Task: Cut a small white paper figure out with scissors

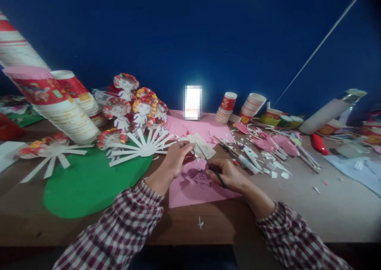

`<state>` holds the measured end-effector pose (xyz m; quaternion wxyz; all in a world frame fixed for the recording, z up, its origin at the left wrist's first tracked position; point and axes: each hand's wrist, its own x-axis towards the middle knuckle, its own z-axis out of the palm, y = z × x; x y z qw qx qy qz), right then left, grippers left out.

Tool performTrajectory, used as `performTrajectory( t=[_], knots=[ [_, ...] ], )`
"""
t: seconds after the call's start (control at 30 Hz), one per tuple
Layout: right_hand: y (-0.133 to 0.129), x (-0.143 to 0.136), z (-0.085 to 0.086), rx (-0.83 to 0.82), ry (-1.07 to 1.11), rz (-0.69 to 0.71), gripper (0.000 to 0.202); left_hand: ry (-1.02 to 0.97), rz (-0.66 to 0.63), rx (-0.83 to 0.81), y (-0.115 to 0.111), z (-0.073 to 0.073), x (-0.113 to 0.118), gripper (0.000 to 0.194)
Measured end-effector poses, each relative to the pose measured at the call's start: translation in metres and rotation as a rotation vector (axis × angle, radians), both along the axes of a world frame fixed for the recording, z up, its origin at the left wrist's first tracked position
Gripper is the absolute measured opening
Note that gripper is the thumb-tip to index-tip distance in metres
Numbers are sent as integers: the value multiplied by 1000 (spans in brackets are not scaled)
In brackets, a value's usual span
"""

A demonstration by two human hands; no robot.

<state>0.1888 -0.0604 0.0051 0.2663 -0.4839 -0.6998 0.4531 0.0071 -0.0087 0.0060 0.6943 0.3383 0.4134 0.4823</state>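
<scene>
My left hand (177, 156) pinches a small piece of white paper (204, 145) by its left side; dark drawn lines show on it. Closed around a pair of dark-handled scissors (218, 175) is my right hand (228, 175). The scissors' thin blades point up and left, against the white paper. Beneath both hands lies a pink sheet (184, 192) with dark handwriting. To the left, white paper strips fan out (147, 148) over a green paper sheet (98, 190). My fingers partly hide the scissors' handles.
Leaning stacks of paper cups (59, 103) stand at left, beside several paper-cup dolls (144, 109). More cup stacks (228, 105) are behind. Pens (241, 159), pink cutouts (285, 145) and paper scraps (278, 169) litter the right. A blue wall (149, 32) closes the back.
</scene>
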Motion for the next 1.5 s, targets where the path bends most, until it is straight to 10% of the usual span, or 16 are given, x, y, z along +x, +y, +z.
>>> performTrajectory(
  t=[0.3, 1.5],
  knots=[
    [-2, -1, 8, -201, 201, 18, 39, -118, -38, -26, -3, 3, 2, 26],
    [3, 1, -3, -9, 12, 38, 31, 108, 29, 145, -2, -4, 3, 28]
  ],
)
